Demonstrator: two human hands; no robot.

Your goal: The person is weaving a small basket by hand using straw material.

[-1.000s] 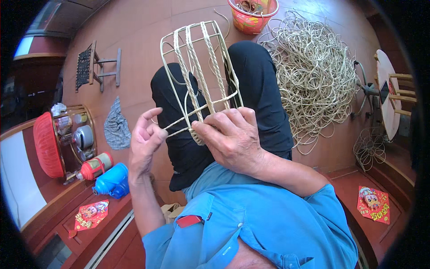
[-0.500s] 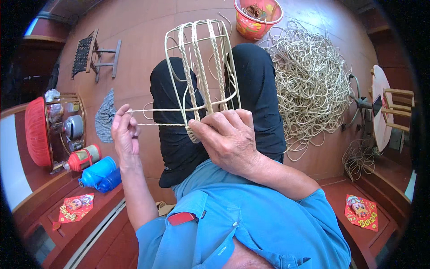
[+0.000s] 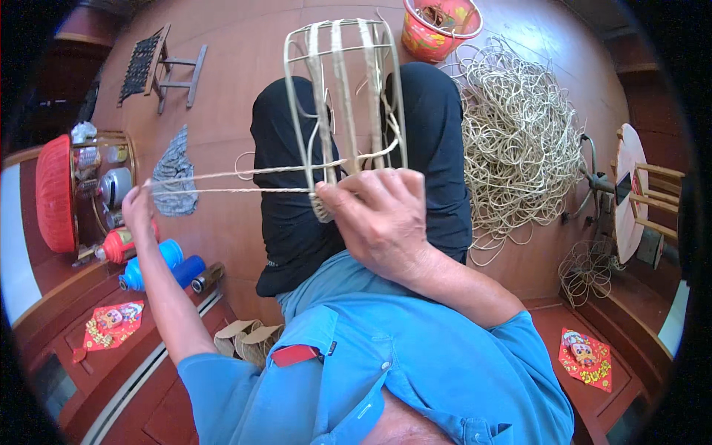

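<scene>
A pale frame (image 3: 337,55) of bent rods, cylinder-like and wrapped with several lengthwise bands of twisted cord, rests across my knees. My right hand (image 3: 382,219) is closed around its near end, where a tightly wound patch (image 3: 321,206) shows beside the thumb. From that end two strands of pale cord (image 3: 252,172) run out taut to the left. They meet at my left hand (image 3: 139,209), whose fingers are closed on them out past my left knee, arm stretched out. My right fingers hide part of the weave.
A big heap of loose pale cord (image 3: 519,141) lies on the floor at right. Behind it stands a red bucket (image 3: 437,33). At left are a small stool (image 3: 159,70), a grey cloth (image 3: 176,170) and flasks (image 3: 159,261). A round-topped stand (image 3: 629,196) stands at far right.
My left hand has moved outward to the left and its fingers have closed, drawing the cord strands longer. My right hand keeps its grip on the frame.
</scene>
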